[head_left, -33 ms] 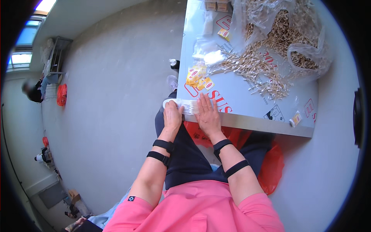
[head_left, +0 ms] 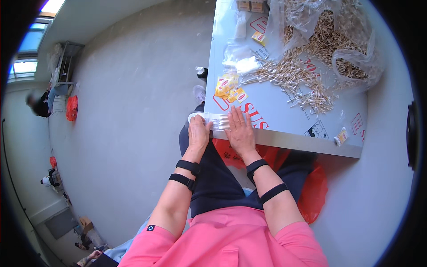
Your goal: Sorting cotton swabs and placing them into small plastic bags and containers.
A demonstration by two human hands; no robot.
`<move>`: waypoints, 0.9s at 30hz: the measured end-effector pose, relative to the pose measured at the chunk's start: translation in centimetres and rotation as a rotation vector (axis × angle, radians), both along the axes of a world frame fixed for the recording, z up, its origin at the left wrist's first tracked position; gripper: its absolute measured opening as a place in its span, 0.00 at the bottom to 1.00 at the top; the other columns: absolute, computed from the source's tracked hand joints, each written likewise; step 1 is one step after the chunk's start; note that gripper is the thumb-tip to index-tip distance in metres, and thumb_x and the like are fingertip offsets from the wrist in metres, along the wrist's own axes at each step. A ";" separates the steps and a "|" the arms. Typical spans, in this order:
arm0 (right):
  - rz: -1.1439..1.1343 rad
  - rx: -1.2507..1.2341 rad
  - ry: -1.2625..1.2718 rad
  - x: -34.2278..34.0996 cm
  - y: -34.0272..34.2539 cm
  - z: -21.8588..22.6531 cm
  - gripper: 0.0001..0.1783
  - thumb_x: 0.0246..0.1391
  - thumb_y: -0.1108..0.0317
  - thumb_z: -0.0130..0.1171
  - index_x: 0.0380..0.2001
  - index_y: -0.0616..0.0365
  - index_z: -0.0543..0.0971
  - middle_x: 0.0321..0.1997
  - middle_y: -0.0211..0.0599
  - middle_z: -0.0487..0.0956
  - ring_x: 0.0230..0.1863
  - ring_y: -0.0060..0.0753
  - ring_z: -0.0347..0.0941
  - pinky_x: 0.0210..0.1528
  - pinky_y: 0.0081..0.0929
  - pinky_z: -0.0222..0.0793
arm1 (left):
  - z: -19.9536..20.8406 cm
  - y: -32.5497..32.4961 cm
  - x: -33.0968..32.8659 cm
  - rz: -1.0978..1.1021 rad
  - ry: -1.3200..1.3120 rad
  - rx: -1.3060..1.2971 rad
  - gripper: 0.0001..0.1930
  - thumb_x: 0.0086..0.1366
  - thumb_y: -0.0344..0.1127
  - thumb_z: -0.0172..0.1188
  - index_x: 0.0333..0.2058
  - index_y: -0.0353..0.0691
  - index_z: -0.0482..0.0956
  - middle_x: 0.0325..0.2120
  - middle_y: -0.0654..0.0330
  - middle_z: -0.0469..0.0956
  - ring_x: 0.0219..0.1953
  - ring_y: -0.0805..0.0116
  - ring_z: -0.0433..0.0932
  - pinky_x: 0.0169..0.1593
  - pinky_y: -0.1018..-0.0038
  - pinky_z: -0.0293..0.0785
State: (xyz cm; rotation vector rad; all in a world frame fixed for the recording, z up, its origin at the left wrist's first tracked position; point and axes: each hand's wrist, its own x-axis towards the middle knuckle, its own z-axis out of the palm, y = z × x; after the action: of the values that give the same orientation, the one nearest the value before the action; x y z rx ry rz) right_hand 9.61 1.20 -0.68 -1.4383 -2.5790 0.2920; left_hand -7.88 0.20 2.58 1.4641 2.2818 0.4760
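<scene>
Although its borders are hard to see, a clear pack (head_left: 215, 126) lies at the near left corner of the table (head_left: 284, 120), partly beyond its edge, with a row of swabs (head_left: 223, 121) set sideways at its right end. Whether the swabs are inside or only upon it, I cannot tell. The left hand (head_left: 199, 132) has its fingers bent over the pack's left part, so the grip looks closed on it; a white rounded piece (head_left: 194, 116) shows past these fingers. The right hand (head_left: 241, 133) is flat, its fingers straight and near together, against the right ends of the row, and grips nothing that I can see.

The step in hand seems to be lining up the swabs. The next move calls, I judge, for light, equal pressure from both sides, so that the sticks do not cross.

Beyond the hands lie yellow cards (head_left: 227, 84), then a pile of loose swabs (head_left: 307, 89), which spills from a big bag (head_left: 351, 55). A small packet (head_left: 341, 136) is near the right edge; under the table a red bag (head_left: 313, 196) shows.
</scene>
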 end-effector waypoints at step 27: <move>0.033 0.038 -0.039 -2.0 0.2 -0.1 0.38 0.59 0.53 0.56 0.68 0.56 0.61 0.78 0.36 0.49 0.79 0.35 0.38 0.78 0.50 0.28 | -0.3 0.6 -1.2 0.038 -0.080 -0.096 0.11 0.57 0.36 0.60 0.27 0.31 0.81 0.23 0.48 0.82 0.28 0.54 0.83 0.37 0.63 0.78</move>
State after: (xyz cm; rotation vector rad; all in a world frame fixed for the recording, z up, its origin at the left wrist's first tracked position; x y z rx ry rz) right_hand 7.58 1.36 -0.81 -1.4039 -2.6267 0.2196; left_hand -9.04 0.84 2.33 1.3344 2.2405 0.4222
